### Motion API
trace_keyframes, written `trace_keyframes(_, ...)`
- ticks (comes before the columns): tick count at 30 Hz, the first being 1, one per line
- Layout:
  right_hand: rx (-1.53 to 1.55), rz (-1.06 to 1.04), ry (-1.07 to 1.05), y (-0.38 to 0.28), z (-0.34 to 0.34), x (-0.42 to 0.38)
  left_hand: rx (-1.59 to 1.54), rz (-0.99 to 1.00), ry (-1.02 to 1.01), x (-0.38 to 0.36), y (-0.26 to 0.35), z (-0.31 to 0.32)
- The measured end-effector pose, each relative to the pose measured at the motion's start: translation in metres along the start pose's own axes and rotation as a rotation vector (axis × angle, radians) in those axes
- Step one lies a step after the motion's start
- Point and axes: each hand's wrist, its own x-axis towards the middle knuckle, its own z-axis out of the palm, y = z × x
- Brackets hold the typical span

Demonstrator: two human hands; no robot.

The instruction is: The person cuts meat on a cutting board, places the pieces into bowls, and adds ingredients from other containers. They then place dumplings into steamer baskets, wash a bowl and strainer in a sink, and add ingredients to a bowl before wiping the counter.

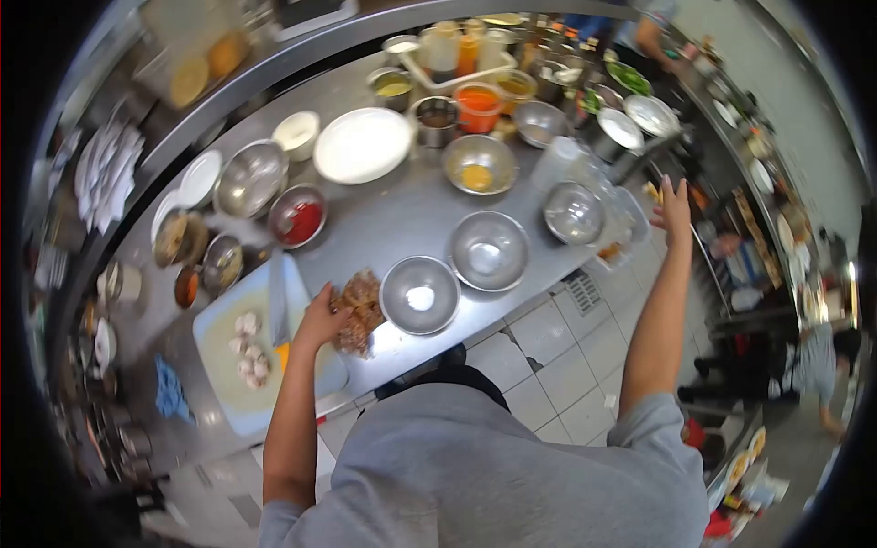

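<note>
Honestly, it's all about the left hand (320,318) here. It's against the brown clump (364,310) on the tabletop (393,208), which sits at about 8 o'clock from the middle of the view. Looks like meat to me, but it's blurry. Can't tell if that grip is closed on it or the fingers are just resting against its side.

Either way, I'd spread the fingers and get the whole palm into it instead of pinching, since I'd guess it's soft and would sag or break up. Near bowl (420,295) is right beside it at 3 o'clock, far bowl (489,251) up at 2 o'clock from that one, so keep the pressure even and don't nudge the steel around.

Watch the knife (278,301) too! It's lying on the board (212,321) with the blade around 10 o'clock of that hand and the handle around 7 or 8, so a careless elbow could catch it. The white lumps (248,349) sit at 8 o'clock.

Right hand (674,215) is out between 2 and 3 o'clock, fingers spread wide, nothing visible in it. I'd bring it in to steady things.
</note>
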Motion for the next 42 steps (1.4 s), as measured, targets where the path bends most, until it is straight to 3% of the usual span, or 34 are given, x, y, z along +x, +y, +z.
trace_keyframes(1,-0.060,-0.071,-0.113,-0.008,0.009,-0.013,0.037,-0.038,-0.004,0.007,-0.004,0.006)
trace_keyframes(5,0.172,-0.195,-1.215,-0.035,0.101,-0.164,0.209,-0.190,-0.013,0.019,0.018,0.011)
trace_keyframes(6,0.231,-0.383,-1.571,-0.013,0.139,-0.198,0.204,-0.194,-0.010,0.023,0.023,0.008)
trace_keyframes(7,-0.023,-0.433,-1.719,-0.027,0.160,-0.248,0.211,-0.193,-0.059,0.026,0.025,0.004)
trace_keyframes(8,-0.085,-0.435,-1.869,-0.019,0.186,-0.288,0.218,-0.201,-0.108,0.027,0.024,-0.001)
trace_keyframes(11,-0.214,-0.563,-1.997,-0.012,0.237,-0.362,0.235,-0.153,-0.252,0.041,0.007,-0.005)
trace_keyframes(13,-0.282,0.008,-1.753,0.000,0.266,-0.391,0.206,-0.172,-0.234,0.041,-0.001,-0.005)
trace_keyframes(15,0.168,0.381,-1.633,0.023,0.294,-0.409,0.183,-0.163,-0.223,0.036,-0.004,-0.003)
trace_keyframes(17,0.293,0.369,-1.475,0.032,0.303,-0.427,-0.034,-0.310,-0.318,0.028,-0.001,-0.002)
trace_keyframes(24,0.512,0.639,-1.428,0.018,0.288,-0.447,-0.441,-0.307,-0.240,-0.040,0.016,-0.006)
trace_keyframes(27,0.497,0.484,-1.420,-0.015,0.250,-0.439,-0.582,-0.198,-0.185,-0.053,0.044,-0.025)
trace_keyframes(29,0.527,0.198,-1.353,-0.023,0.229,-0.421,-0.691,-0.136,-0.171,-0.056,0.066,-0.028)
trace_keyframes(30,0.478,0.032,-1.266,-0.026,0.220,-0.409,-0.718,0.023,-0.130,-0.053,0.077,-0.027)
trace_keyframes(31,0.473,0.025,-1.259,-0.029,0.213,-0.397,-0.742,0.182,-0.087,-0.048,0.087,-0.025)
trace_keyframes(33,0.162,-0.880,-0.800,-0.034,0.201,-0.373,-0.800,0.263,-0.093,-0.022,0.083,0.001)
trace_keyframes(35,-0.028,-0.989,-0.755,-0.022,0.199,-0.353,-0.486,0.633,0.107,-0.001,0.078,0.022)
trace_keyframes(36,-0.214,-1.089,-0.710,-0.013,0.201,-0.344,-0.260,0.573,0.056,-0.007,0.087,0.011)
trace_keyframes(37,-0.216,-1.094,-0.708,-0.003,0.203,-0.334,-0.263,0.576,0.061,-0.006,0.082,0.014)
trace_keyframes(42,-0.426,-0.849,-0.720,0.002,0.222,-0.319,0.080,0.582,0.175,-0.003,0.080,0.026)
